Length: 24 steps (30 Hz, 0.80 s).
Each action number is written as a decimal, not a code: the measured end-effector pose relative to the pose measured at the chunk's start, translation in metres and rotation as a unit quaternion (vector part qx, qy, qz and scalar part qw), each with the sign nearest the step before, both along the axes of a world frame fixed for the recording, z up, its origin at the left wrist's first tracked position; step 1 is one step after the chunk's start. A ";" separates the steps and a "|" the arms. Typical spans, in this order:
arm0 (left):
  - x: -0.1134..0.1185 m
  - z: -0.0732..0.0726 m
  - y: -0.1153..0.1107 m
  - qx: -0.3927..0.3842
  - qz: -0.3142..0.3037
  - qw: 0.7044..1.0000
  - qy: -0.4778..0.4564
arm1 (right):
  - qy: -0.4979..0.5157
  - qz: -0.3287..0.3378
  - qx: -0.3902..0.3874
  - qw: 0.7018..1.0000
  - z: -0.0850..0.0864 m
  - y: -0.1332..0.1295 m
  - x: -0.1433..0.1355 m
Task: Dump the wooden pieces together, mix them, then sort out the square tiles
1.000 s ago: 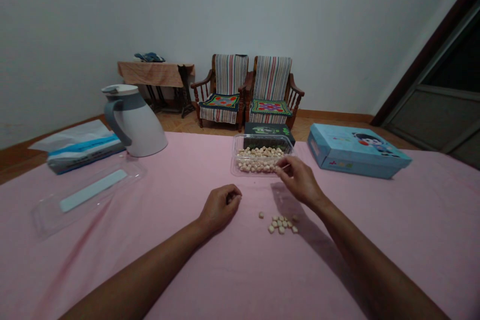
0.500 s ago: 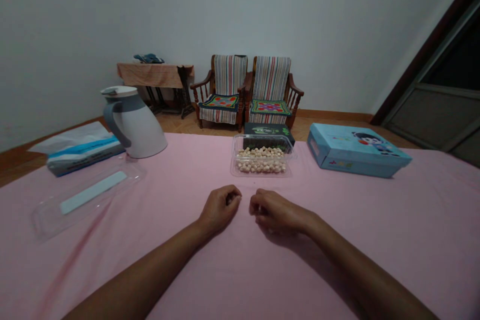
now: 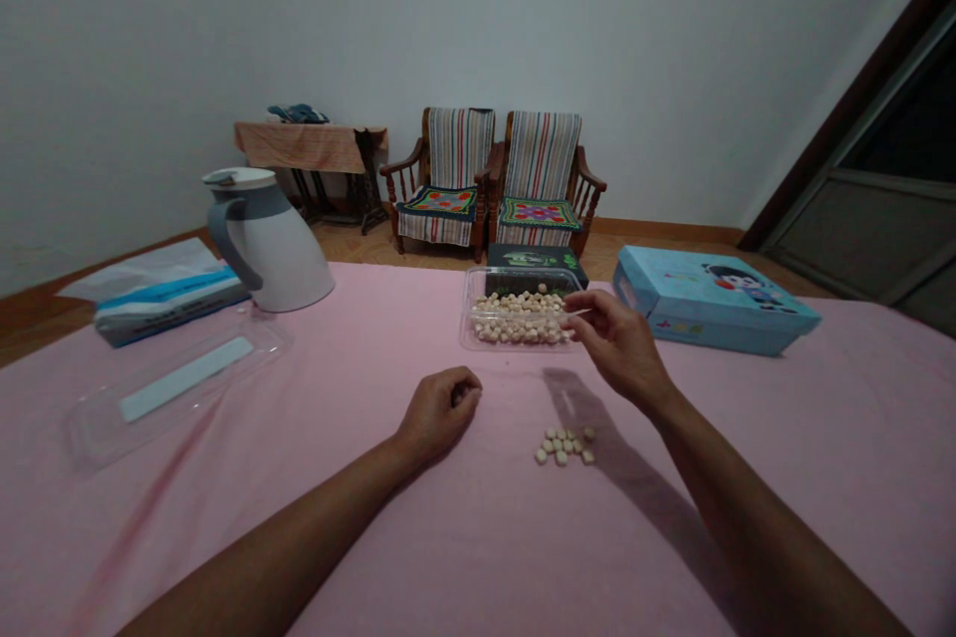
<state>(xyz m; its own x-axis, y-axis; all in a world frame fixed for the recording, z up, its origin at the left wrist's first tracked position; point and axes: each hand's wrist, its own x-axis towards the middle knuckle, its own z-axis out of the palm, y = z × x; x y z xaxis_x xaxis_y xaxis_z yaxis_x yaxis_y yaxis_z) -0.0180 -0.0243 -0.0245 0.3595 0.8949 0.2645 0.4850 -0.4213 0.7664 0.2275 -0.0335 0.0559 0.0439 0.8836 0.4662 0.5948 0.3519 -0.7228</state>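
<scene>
My right hand (image 3: 616, 343) is at the front right corner of a clear plastic box (image 3: 478, 328), its thumb and index finger closed about the rim. Inside the box lies a heap of small pale round pieces (image 3: 515, 318), too small to name surely. Several more pale pieces (image 3: 564, 446) lie loosely grouped on the pink tablecloth (image 3: 463, 537), below the right hand and forearm. My left hand (image 3: 440, 413) rests on the cloth left of them, fingers curled inward with nothing visible in them.
A clear lid (image 3: 186, 383), a tissue pack (image 3: 171, 304) and a white-and-grey jug (image 3: 280, 249) are at left. Behind the box stands a dark box (image 3: 534, 264). To the right sits a light-blue cardboard box (image 3: 709, 299). Two armchairs stand beyond the table.
My right hand has moved forward and to the right, up to the plastic box. The loose pale pieces on the cloth now show. My left hand has stayed in place.
</scene>
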 end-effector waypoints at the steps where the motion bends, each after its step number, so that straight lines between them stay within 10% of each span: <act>1: 0.000 0.000 0.000 -0.002 0.000 1.000 -0.002 | -0.020 0.016 -0.027 0.999 0.002 -0.001 0.003; 7: -0.001 0.000 0.000 -0.001 -0.003 1.000 0.001 | -0.291 0.191 -0.253 0.903 0.000 -0.018 0.014; 12: 0.000 -0.001 0.001 0.001 -0.003 1.000 0.001 | -0.421 0.175 -0.340 0.822 -0.008 -0.025 0.010; 21: 0.000 0.001 0.000 -0.003 -0.003 1.000 0.003 | -0.341 0.234 -0.268 0.870 -0.033 -0.010 -0.004; 24: 0.000 0.001 0.000 -0.003 0.000 1.000 0.007 | -0.267 0.163 -0.200 0.929 -0.027 -0.004 -0.003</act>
<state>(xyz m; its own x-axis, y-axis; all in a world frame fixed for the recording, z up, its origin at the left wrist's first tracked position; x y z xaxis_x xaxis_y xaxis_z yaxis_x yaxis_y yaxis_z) -0.0177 -0.0241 -0.0240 0.3630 0.8963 0.2548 0.4954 -0.4172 0.7619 0.2240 -0.0375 0.0286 -0.3994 0.9165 -0.0230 0.8148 0.3434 -0.4670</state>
